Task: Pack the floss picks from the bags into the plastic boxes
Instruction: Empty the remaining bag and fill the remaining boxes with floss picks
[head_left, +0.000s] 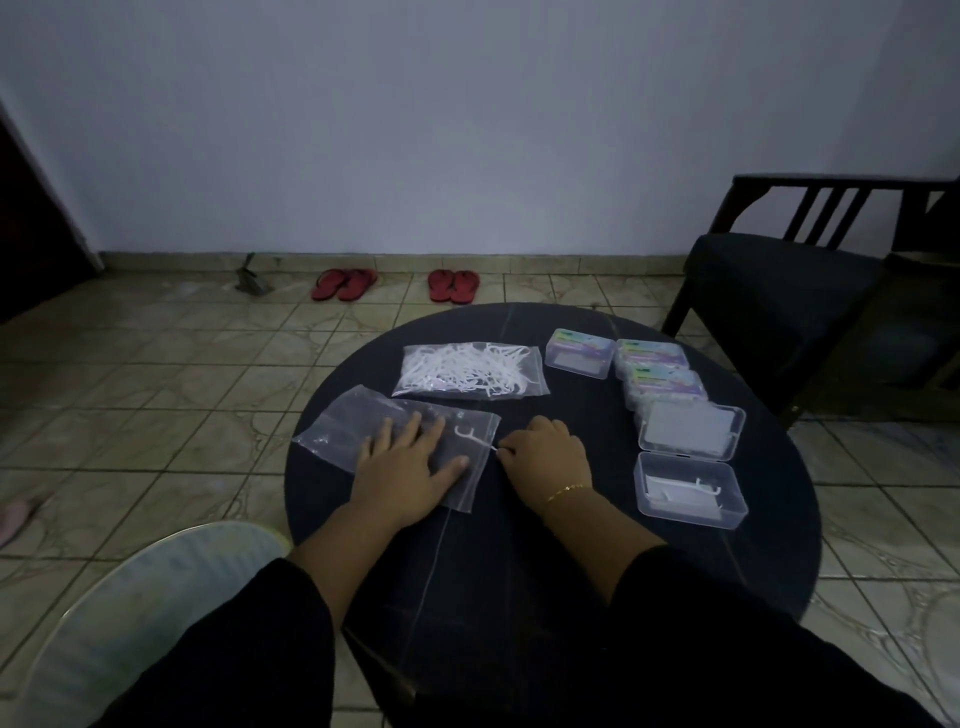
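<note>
Long black sleeves (675, 597) on both arms; thin gold bracelet (567, 490) on right wrist.

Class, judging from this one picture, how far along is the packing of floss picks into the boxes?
Done: three labelled boxes at the table's far right are closed, and the near bag is almost empty. In hand: the left hand presses that bag flat while the right hand pinches a pick at its mouth; the open box holds a few picks. Left: the far bag is full.
</note>
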